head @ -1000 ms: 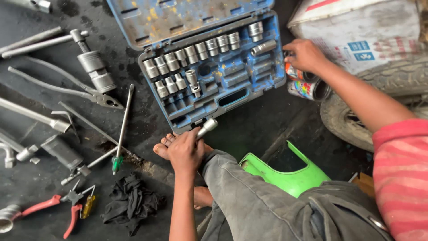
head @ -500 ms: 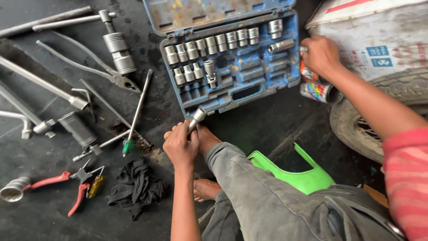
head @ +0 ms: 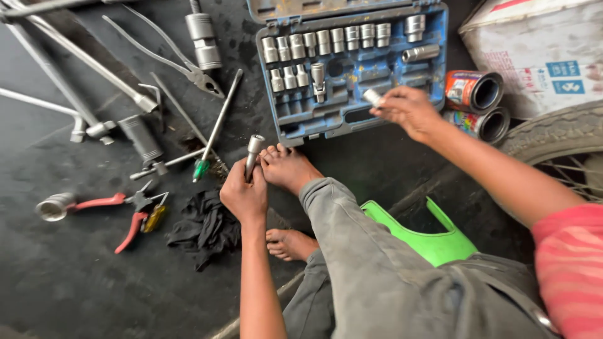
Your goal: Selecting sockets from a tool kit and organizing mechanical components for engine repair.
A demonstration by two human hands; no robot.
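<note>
Head view, steeply down, close over floor (head: 75, 289)

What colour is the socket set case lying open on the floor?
Blue, with grey dirt smudges; the socket case shows clearly in the head view.

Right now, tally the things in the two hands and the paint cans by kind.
Sockets in the right hand: 1 small socket
Handle tools in the left hand: 1 metal driver handle
Paint cans: 2, upper can, lower can
Total: 4
</note>
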